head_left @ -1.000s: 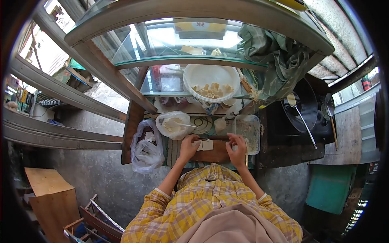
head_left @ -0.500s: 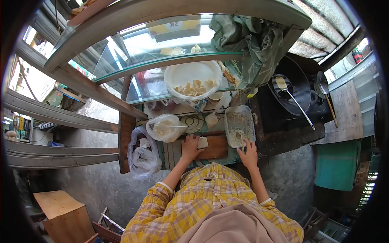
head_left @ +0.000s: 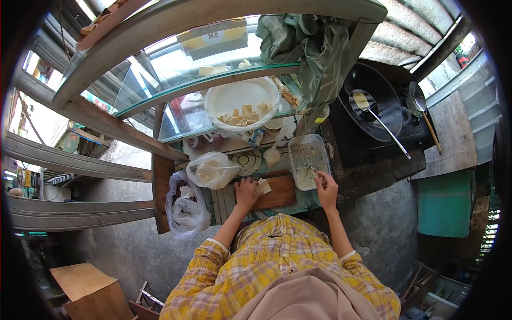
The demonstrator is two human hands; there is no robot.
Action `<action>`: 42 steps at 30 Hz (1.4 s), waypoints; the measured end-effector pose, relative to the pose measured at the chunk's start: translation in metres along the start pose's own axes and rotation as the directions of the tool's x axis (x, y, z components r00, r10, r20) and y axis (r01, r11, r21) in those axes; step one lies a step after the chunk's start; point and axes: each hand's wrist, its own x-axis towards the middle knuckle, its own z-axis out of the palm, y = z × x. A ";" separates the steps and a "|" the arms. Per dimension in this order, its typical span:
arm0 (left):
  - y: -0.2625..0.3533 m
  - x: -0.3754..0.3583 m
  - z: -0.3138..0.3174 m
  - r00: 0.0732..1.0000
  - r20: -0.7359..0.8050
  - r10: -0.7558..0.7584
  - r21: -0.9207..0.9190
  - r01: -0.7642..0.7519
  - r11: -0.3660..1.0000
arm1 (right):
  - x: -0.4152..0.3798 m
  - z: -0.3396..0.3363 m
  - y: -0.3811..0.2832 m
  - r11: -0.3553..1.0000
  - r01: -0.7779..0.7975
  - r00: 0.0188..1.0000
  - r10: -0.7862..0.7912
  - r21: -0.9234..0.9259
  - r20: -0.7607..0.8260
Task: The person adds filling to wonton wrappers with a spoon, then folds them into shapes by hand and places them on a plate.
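Note:
My left hand (head_left: 246, 193) is at the left side of a wooden board (head_left: 280, 193), fingers curled at the edge of a small pale square wrapper (head_left: 263, 186). The wrapper lies slanted over the board. My right hand (head_left: 326, 190) is closed on the thin handle of a spoon (head_left: 316, 174), its lower end down in a clear plastic container (head_left: 308, 146). Pale, shredded-looking filling (head_left: 304, 173) coats the container's bottom. The spoon's bowl is hidden in it.
Left of the board are a bag of white paste (head_left: 213, 170) with a white spoon and a clear plastic bag (head_left: 188, 213). A white basket (head_left: 240, 93) of folded pieces stands behind under glass shelves. A black wok (head_left: 376, 101) with a spatula is at right.
My right hand has moved up a little and its fingers have curled in around the spoon. My left fingers have drawn together, and the wrapper now sits more slanted.

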 end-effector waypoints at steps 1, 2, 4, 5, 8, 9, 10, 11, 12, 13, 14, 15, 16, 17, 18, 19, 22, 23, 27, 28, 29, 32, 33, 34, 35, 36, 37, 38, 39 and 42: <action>-0.001 0.000 0.000 1.000 0.015 -0.010 -0.041 0.011 0.999 | 0.007 0.001 0.000 0.997 0.069 0.998 -0.069 -0.032 -0.004; -0.003 0.000 0.003 1.000 0.008 -0.003 -0.030 0.004 1.000 | 0.013 0.001 0.002 0.998 0.031 0.999 -0.030 -0.057 0.025; -0.007 0.001 0.009 1.000 -0.008 0.010 -0.008 -0.010 1.000 | 0.025 -0.003 -0.001 0.993 0.109 0.994 -0.110 -0.048 -0.013; -0.009 0.001 0.011 1.000 -0.016 0.027 -0.025 -0.027 0.999 | 0.030 -0.005 -0.003 0.988 0.147 0.988 -0.148 -0.044 -0.029; 0.000 0.001 -0.002 0.994 -0.047 0.099 -0.107 -0.104 0.989 | 0.039 -0.019 -0.008 0.966 0.218 0.974 -0.224 -0.135 -0.031; 0.006 0.001 -0.011 0.988 -0.066 0.138 -0.150 -0.147 0.978 | 0.042 -0.020 -0.008 0.990 0.132 0.991 -0.134 -0.051 -0.028; 0.011 0.001 -0.018 0.981 -0.086 0.175 -0.191 -0.189 0.963 | 0.045 -0.021 -0.009 0.998 0.044 0.999 -0.043 0.034 -0.018; 0.016 0.001 -0.022 0.971 -0.077 0.226 -0.245 -0.238 0.940 | 0.046 -0.021 -0.008 0.992 -0.046 0.999 0.046 0.119 0.000; 0.022 0.001 -0.024 0.959 -0.072 0.275 -0.298 -0.283 0.912 | 0.046 -0.023 -0.006 0.993 -0.050 0.998 0.046 0.108 0.041; 0.028 0.002 -0.026 0.944 -0.069 0.322 -0.349 -0.325 0.879 | 0.046 -0.025 -0.002 0.994 -0.053 0.996 0.045 0.098 0.082; 0.036 0.003 -0.028 0.930 -0.066 0.362 -0.358 -0.361 0.861 | 0.047 -0.026 0.000 0.995 -0.055 0.991 0.044 0.088 0.125; 0.046 0.003 -0.029 0.914 -0.065 0.401 -0.369 -0.396 0.841 | 0.045 -0.028 0.000 0.999 -0.045 0.991 0.041 0.029 0.129; 0.056 0.004 -0.029 0.896 -0.064 0.440 -0.381 -0.429 0.819 | 0.043 -0.031 -0.001 0.999 -0.034 0.990 0.038 -0.031 0.134; 0.066 0.005 -0.029 0.884 -0.001 0.467 -0.347 -0.438 0.829 | 0.042 -0.033 -0.002 0.996 -0.023 0.989 0.036 -0.091 0.141; 0.075 0.006 -0.029 0.870 0.063 0.489 -0.313 -0.448 0.837 | 0.041 -0.033 -0.004 0.992 0.054 0.994 -0.043 -0.110 0.102; 0.081 0.007 -0.028 0.852 0.127 0.507 -0.278 -0.460 0.843 | 0.040 -0.032 -0.006 0.983 0.131 0.990 -0.123 -0.132 0.065; 0.096 0.005 -0.019 0.821 0.248 0.514 -0.149 -0.492 0.858 | 0.037 -0.035 -0.002 0.955 0.204 0.979 -0.197 -0.213 0.058; 0.097 0.004 -0.014 0.826 0.233 0.514 -0.130 -0.497 0.858 | 0.035 -0.036 0.000 0.949 0.205 0.978 -0.193 -0.240 0.073; 0.098 0.001 -0.003 0.839 0.192 0.510 -0.066 -0.507 0.859 | 0.028 -0.035 0.012 0.937 0.198 0.980 -0.187 -0.289 0.065; 0.098 0.000 -0.003 0.842 0.186 0.507 -0.053 -0.507 0.861 | 0.026 -0.032 0.019 0.947 0.178 0.984 -0.173 -0.266 0.041; 0.098 0.000 -0.003 0.844 0.176 0.508 -0.053 -0.507 0.860 | 0.025 -0.029 0.025 0.957 0.158 0.987 -0.159 -0.243 0.018; 0.098 -0.002 -0.002 0.846 0.152 0.511 -0.047 -0.510 0.859 | 0.025 -0.022 0.027 0.982 0.068 0.998 -0.070 -0.174 -0.005; 0.098 -0.001 0.000 0.846 0.147 0.513 -0.041 -0.513 0.858 | 0.026 -0.021 0.027 0.982 0.074 0.997 -0.078 -0.173 -0.015; 0.099 -0.001 0.001 0.846 0.141 0.514 -0.034 -0.515 0.857 | 0.028 -0.020 0.027 0.982 0.081 0.996 -0.087 -0.171 -0.024; 0.099 -0.002 0.002 0.848 0.159 0.506 -0.034 -0.507 0.861 | 0.030 -0.019 0.028 0.982 0.089 0.995 -0.096 -0.170 -0.033; 0.099 -0.002 0.002 0.849 0.177 0.498 -0.035 -0.500 0.865 | 0.030 -0.016 0.033 0.990 0.028 0.999 -0.033 -0.137 -0.034; 0.099 -0.002 0.002 0.849 0.194 0.490 -0.035 -0.494 0.869 | 0.031 -0.013 0.039 0.994 -0.034 0.999 0.030 -0.105 -0.033; 0.099 -0.003 0.002 0.851 0.186 0.491 -0.036 -0.493 0.869 | 0.032 -0.011 0.044 0.993 -0.095 0.995 0.093 -0.073 -0.030; 0.099 -0.003 0.002 0.853 0.178 0.490 -0.037 -0.492 0.870 | 0.033 -0.012 0.040 0.988 -0.146 0.989 0.145 -0.048 -0.021; 0.098 -0.004 0.001 0.852 0.199 0.484 -0.061 -0.482 0.874 | 0.033 -0.010 0.037 0.958 -0.279 0.960 0.280 0.059 -0.002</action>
